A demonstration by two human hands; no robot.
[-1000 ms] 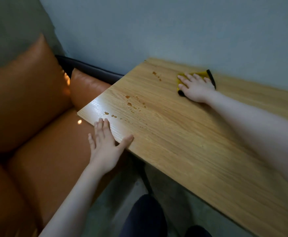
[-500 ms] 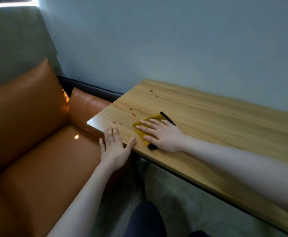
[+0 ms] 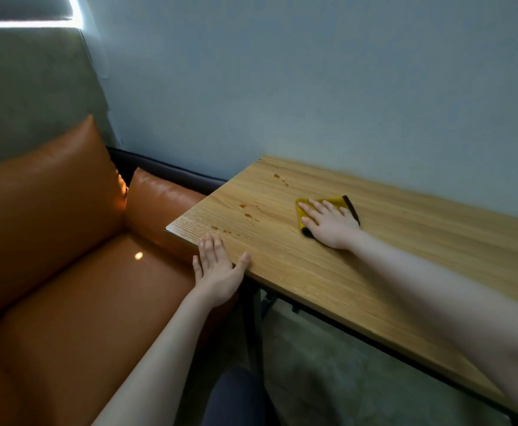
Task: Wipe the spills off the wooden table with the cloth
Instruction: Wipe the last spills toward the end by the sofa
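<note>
A yellow cloth with a black edge (image 3: 340, 202) lies flat on the wooden table (image 3: 328, 272). My right hand (image 3: 331, 224) presses down on it with straight, spread fingers. Brown spill drops (image 3: 248, 215) sit to the left of the cloth, more drops (image 3: 280, 178) lie near the far edge by the wall, and a few small ones (image 3: 221, 230) are close to the near left corner. My left hand (image 3: 217, 269) rests flat on the table's near edge by that corner, fingers straight, thumb out along the edge.
An orange leather sofa (image 3: 76, 272) with a back cushion stands directly left of the table, touching its end. A pale wall (image 3: 313, 87) runs along the table's far side. My dark-trousered knee (image 3: 236, 395) and a black table leg (image 3: 256, 327) are below the near edge.
My right hand has slid the cloth away from the near left edge toward the middle back of the table. Some drops near the cloth's earlier spot are gone. My left hand has stayed put.
</note>
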